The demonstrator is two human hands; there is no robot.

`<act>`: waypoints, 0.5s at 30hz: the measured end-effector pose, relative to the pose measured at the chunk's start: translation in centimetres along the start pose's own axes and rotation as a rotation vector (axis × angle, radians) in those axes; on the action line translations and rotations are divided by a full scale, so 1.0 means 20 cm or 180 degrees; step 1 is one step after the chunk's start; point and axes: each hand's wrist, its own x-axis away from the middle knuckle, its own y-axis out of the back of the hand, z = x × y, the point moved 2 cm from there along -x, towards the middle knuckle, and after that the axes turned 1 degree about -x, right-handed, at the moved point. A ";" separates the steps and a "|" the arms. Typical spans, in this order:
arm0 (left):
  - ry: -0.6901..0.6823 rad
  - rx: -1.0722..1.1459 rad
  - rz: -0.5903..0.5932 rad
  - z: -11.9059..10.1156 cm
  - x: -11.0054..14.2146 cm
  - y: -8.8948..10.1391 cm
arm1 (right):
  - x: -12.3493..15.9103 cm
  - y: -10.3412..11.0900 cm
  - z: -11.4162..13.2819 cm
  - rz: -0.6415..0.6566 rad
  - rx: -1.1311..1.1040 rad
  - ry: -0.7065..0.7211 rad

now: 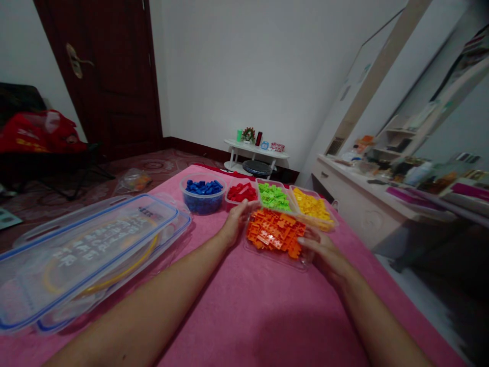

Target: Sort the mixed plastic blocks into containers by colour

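A clear plastic container (280, 259) full of orange plastic building pieces (275, 232) is between my two hands on the pink cloth. My left hand (237, 223) grips its left side, and my right hand (321, 250) is closed round its right side. Just beyond it stand a round tub (202, 204) of blue pieces, a small container of red pieces (242, 192), a container of green pieces (274, 196) and a container of yellow pieces (312, 205). Whether the orange container rests on the cloth or is tilted up a little, I cannot tell.
Large clear lids with blue seals (103, 244) lie stacked at the left of the pink surface (229, 306). A white low table (255, 149) stands by the wall. On the right is a cluttered white dresser (359, 193); a red bag (42, 132) sits on a chair at far left.
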 end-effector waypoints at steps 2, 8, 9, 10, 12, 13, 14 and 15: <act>0.0064 -0.0013 -0.0042 -0.01 -0.01 0.03 | -0.02 -0.02 -0.01 -0.0165 0.0149 0.0351; 0.0262 0.0024 -0.0133 -0.05 -0.03 0.11 | -0.04 -0.07 -0.08 -0.0655 0.0951 0.1199; 0.0295 0.0065 -0.0164 -0.06 -0.03 0.11 | -0.03 -0.08 -0.08 -0.0688 0.1037 0.1280; 0.0330 0.0111 -0.0192 -0.06 -0.04 0.12 | -0.02 -0.09 -0.08 -0.0688 0.1088 0.1327; 0.0395 0.0209 -0.0218 -0.07 -0.04 0.12 | 0.00 -0.11 -0.08 -0.0614 0.1106 0.1347; 0.0416 0.0258 -0.0220 -0.07 -0.04 0.12 | 0.01 -0.12 -0.08 -0.0583 0.1104 0.1353; 0.0425 0.0302 -0.0217 -0.07 -0.04 0.12 | 0.02 -0.13 -0.07 -0.0580 0.1134 0.1375; 0.0426 0.0336 -0.0203 -0.08 -0.04 0.11 | 0.02 -0.13 -0.07 -0.0619 0.1188 0.1424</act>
